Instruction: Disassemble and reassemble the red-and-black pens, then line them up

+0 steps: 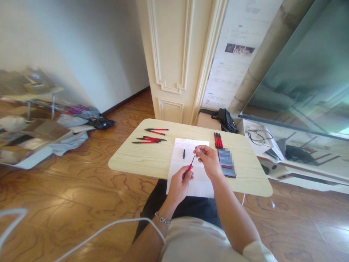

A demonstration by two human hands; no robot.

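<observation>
Left hand closed on red pen barrel; right hand pinching near top of thin rod rising from it. Black piece lies on paper, just beyond hands. Judged midway: pen apart, reassembly outstanding. Loose pens beyond left; neat row beyond right. Pale table; wood-grain floor, cream panelling beyond.
</observation>
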